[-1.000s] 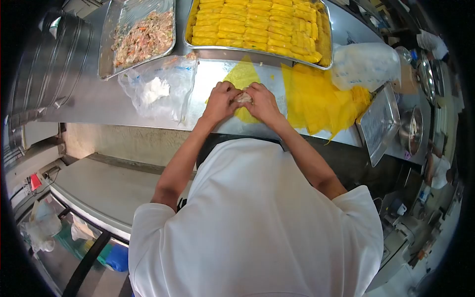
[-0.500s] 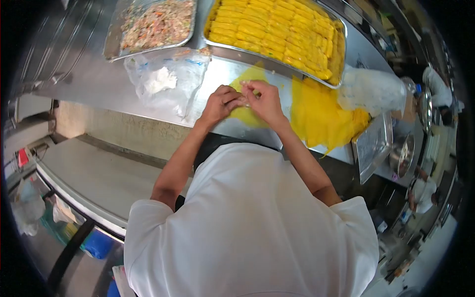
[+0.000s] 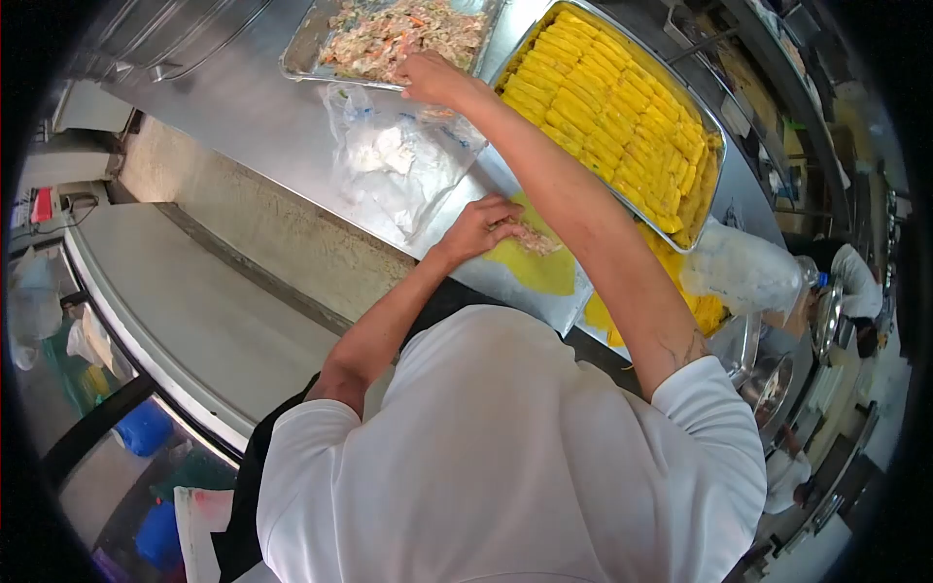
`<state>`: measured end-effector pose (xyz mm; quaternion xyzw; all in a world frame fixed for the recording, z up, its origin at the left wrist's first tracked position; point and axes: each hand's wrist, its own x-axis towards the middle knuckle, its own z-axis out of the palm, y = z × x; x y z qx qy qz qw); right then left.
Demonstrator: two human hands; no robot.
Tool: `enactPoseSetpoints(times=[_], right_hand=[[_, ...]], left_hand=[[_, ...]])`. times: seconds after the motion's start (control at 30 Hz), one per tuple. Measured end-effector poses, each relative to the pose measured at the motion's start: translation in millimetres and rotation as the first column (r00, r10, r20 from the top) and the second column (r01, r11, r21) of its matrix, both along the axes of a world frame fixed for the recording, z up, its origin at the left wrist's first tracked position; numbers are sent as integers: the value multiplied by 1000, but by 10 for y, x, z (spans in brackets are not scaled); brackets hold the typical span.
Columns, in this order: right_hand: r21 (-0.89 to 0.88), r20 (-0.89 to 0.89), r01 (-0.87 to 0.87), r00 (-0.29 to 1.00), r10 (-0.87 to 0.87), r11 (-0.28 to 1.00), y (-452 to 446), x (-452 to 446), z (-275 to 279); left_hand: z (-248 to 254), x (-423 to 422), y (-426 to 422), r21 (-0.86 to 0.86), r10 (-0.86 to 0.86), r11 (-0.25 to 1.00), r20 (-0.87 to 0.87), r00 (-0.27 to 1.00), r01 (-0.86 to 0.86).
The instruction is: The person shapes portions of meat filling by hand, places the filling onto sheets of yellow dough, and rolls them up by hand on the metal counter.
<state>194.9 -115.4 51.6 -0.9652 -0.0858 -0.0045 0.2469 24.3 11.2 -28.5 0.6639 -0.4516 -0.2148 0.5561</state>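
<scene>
Wrapper (image 3: 546, 277): 1, flat and unfolded on the steel table (image 3: 224, 117), 1 strip of filling (image 3: 536, 239) on it. Left hand (image 3: 481, 229) bent against the strip's end, grip unclear. Right hand (image 3: 434, 80) at the filling tray (image 3: 307, 49), can't tell if grasping. Done: 1 rolls tray (image 3: 718, 163), rolls (image 3: 607, 115) too packed to count. Remaining: this 1, plus loose wrappers (image 3: 599, 316), overlapping, uncountable.
</scene>
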Motion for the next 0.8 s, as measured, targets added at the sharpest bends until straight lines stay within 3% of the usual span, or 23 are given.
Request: enactPoseSetpoints(times=[0.13,0.2,0.23,0.3,0.33,0.37,0.4,0.47,0.5,0.6,0.63,0.7,0.8], right_hand=[[-89,25,3,1000,0,996,4,-134,-38],[104,118,110,986,-122,989,-40,-253,17],[102,120,124,983,-136,987,-100,-322,85],[276,-17,186,982,-189,943,-231,-547,222],[275,-22,206,978,-208,939,-299,-701,226],[436,17,227,966,-260,871,-362,-896,218],[585,45,235,946,-321,776,-416,-1130,208],[587,53,282,922,-384,759,-539,-1649,154],[510,-32,358,916,-400,782,-591,-1945,118],[104,-370,516,814,-448,850,-542,-2628,154],[108,-368,533,806,-464,839,-489,-2764,54],[378,-85,423,902,-424,824,-356,-3034,-290],[361,12,416,893,-451,835,-236,-3039,-475]], left_hand=[[-26,-2,-8,-38,16,999,26,1000,-15],[-26,6,-8,-32,-7,999,24,1000,7],[-22,11,-12,-24,-5,1000,35,999,6],[-5,-4,-13,-17,-27,999,40,999,28],[8,5,-14,-4,-21,1000,5,1000,21],[12,-2,-1,14,-17,1000,-34,999,18],[-35,15,-10,-67,-1,998,119,993,9],[-23,14,-11,-19,-16,1000,49,999,17],[-3,17,-10,-1,-21,1000,42,999,21],[30,21,-19,17,-14,1000,21,1000,14],[63,24,-27,19,-35,999,25,999,34],[118,5,-36,64,-30,998,7,1000,29],[81,-35,-50,5,-54,999,7,998,54]])
